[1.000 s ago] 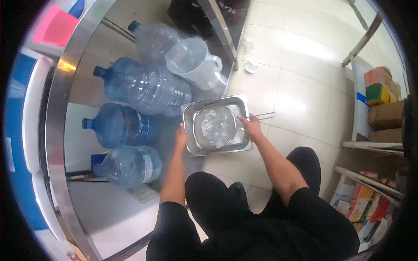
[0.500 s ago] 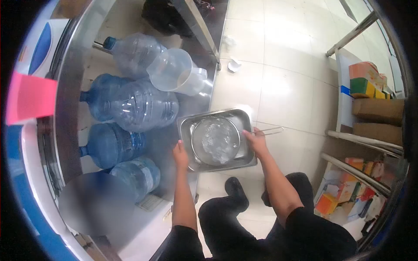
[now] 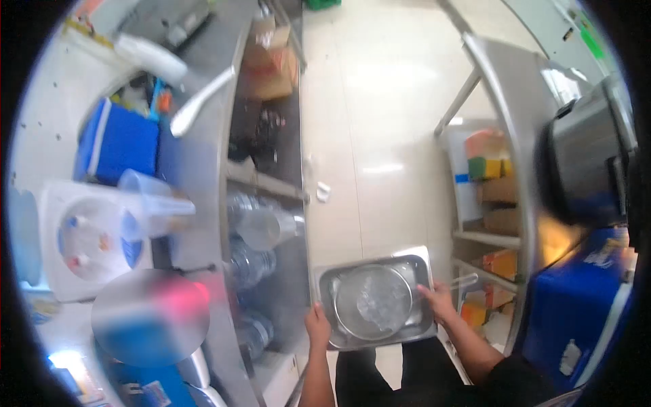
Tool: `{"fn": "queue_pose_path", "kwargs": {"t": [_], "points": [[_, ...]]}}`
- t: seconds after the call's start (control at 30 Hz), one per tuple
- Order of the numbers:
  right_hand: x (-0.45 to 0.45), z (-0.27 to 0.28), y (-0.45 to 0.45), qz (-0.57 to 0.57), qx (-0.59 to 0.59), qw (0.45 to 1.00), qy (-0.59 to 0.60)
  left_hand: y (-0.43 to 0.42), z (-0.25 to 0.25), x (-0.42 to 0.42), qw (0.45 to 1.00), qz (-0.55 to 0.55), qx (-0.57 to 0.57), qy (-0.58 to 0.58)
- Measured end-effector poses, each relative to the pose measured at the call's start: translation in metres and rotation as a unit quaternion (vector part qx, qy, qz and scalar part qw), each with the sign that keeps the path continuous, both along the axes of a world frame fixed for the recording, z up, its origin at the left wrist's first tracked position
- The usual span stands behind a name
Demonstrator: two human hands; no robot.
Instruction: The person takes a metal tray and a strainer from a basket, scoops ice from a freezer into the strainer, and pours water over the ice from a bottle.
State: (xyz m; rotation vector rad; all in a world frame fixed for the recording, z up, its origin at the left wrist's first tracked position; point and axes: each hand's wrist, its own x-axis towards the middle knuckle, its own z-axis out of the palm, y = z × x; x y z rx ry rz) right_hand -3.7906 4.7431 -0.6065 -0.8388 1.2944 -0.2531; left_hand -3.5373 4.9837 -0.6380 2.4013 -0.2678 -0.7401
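Observation:
A rectangular steel pan [image 3: 426, 271] is held level between both hands, low in the middle of the view. Inside it rests a round wire-handled strainer [image 3: 339, 313] holding a clear, lumpy, ice-like mass [image 3: 380, 304]. My left hand [image 3: 317, 325] grips the pan's left rim. My right hand [image 3: 439, 302] is closed on the right rim, beside the strainer handle [image 3: 466, 279], which sticks out past it.
Large water bottles [image 3: 254, 263] and a clear pitcher [image 3: 266, 229] sit on the lower shelf at left. Above are a steel counter [image 3: 203, 136] and a blue box [image 3: 125, 146]. Right: shelving with cartons [image 3: 500, 190], a dark cooker [image 3: 586, 159], a blue container [image 3: 569, 319].
The view has tilted up and shifted, bringing both counter tops into sight. The pan and strainer remain in both hands, now lower and further right in the picture.

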Motion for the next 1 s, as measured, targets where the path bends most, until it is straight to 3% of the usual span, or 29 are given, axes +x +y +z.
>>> {"fn": "queue_pose_path", "kwargs": {"t": [0.17, 0.3, 0.4, 0.43, 0.57, 0.67, 0.77, 1.0], "points": [[-0.028, 0.121, -0.052, -0.063, -0.021, 0.998, 0.011, -0.113, 0.149, 0.023, 0.995, -0.087, -0.05, -0.005], [-0.014, 0.185, -0.118, -0.129, -0.099, 0.987, -0.02, -0.217, 0.219, 0.058, 0.984, -0.148, -0.093, -0.032], [0.02, 0.251, -0.19, -0.158, -0.058, 0.986, 0.018, -0.304, 0.256, 0.098, 0.98, -0.172, -0.095, -0.008], [0.036, 0.269, -0.215, -0.165, -0.074, 0.982, -0.047, -0.336, 0.275, 0.108, 0.974, -0.169, -0.137, -0.057], [0.057, 0.228, -0.332, -0.153, -0.164, 0.974, -0.017, -0.466, 0.316, 0.168, 0.96, -0.214, -0.156, -0.09], [0.116, 0.26, -0.417, -0.237, -0.146, 0.96, -0.018, -0.567, 0.349, 0.219, 0.952, -0.243, -0.157, -0.098], [0.186, 0.318, -0.511, -0.225, -0.157, 0.958, -0.088, -0.674, 0.354, 0.28, 0.946, -0.244, -0.171, -0.125], [0.3, 0.333, -0.753, -0.2, -0.143, 0.962, -0.122, -0.893, 0.375, 0.394, 0.952, -0.228, -0.179, -0.102]]}}
